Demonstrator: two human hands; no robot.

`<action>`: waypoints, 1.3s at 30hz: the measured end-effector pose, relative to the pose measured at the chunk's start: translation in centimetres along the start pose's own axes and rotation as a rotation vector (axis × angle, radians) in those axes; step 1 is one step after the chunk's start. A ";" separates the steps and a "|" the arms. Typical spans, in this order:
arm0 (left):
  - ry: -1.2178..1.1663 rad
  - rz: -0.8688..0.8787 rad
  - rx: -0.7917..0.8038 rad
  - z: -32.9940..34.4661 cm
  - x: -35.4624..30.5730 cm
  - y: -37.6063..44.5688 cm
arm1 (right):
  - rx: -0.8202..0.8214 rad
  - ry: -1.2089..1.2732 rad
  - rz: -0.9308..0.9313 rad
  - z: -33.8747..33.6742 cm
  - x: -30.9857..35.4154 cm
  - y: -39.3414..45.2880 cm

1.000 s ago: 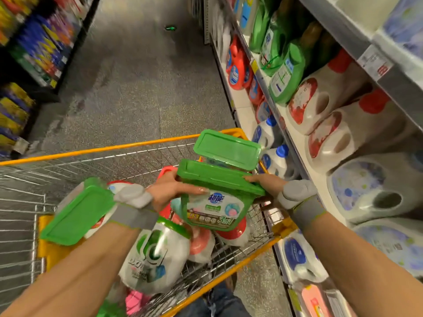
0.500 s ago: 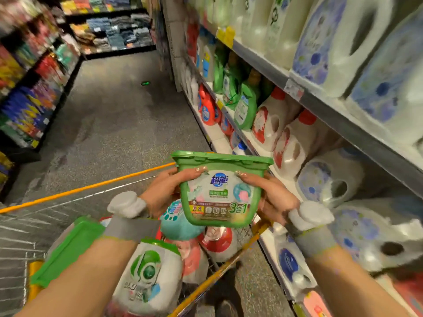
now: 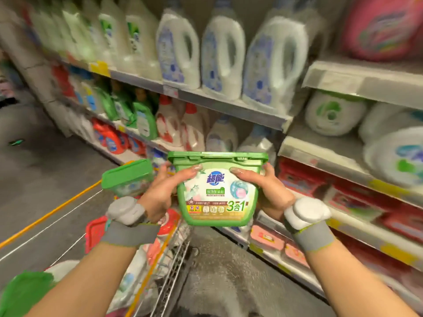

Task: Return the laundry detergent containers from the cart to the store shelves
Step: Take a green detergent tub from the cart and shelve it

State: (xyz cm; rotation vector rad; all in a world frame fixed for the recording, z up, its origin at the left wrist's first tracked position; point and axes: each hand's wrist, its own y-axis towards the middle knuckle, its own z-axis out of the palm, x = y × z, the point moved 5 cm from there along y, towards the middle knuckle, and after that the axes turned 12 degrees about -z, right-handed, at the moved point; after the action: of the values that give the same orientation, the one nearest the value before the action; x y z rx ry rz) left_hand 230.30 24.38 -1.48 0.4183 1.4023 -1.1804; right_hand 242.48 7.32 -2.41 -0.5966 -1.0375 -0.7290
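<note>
A green-lidded detergent pod box point(image 3: 217, 191) with a white and green label hangs in front of me, upright, above the cart's right edge. My left hand point(image 3: 163, 191) grips its left side with the thumb across the label. My right hand point(image 3: 267, 193) grips its right side the same way. Below lies the wire cart point(image 3: 174, 268) with an orange rim, holding another green-lidded pod box point(image 3: 128, 177), red-capped containers point(image 3: 167, 221) and a white bottle with a green cap at the lower left.
Store shelves point(image 3: 229, 106) fill the right and top. White jugs with blue labels point(image 3: 223, 56) stand on the upper shelf, green and red-capped bottles below. Round white tubs point(image 3: 332, 113) and red packs point(image 3: 343, 197) are on the right bay. The grey aisle floor point(image 3: 45, 165) runs left.
Both hands have lifted the pod box up out of the cart and toward the shelves. My view has swung right and up, from the aisle to the shelf faces.
</note>
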 end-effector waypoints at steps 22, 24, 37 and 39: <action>0.260 -0.054 0.547 44.2 14.1 -12.6 | -0.533 -0.021 -0.279 -35.6 14.2 -33.9; 0.279 -0.061 0.593 47.3 15.3 -13.7 | -0.560 -0.015 -0.281 -38.1 14.9 -35.9; 0.384 -0.058 0.716 61.5 18.8 -12.7 | -0.677 0.008 -0.332 -49.0 18.9 -40.5; 0.414 -0.067 0.755 64.0 18.8 -11.9 | -0.710 -0.008 -0.333 -51.1 19.9 -40.4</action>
State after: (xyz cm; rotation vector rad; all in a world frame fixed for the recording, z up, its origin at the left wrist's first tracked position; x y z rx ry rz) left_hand 249.88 -40.46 -0.12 1.2049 1.2682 -1.7343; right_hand 245.40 -60.71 -0.27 -1.0440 -0.8801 -1.4120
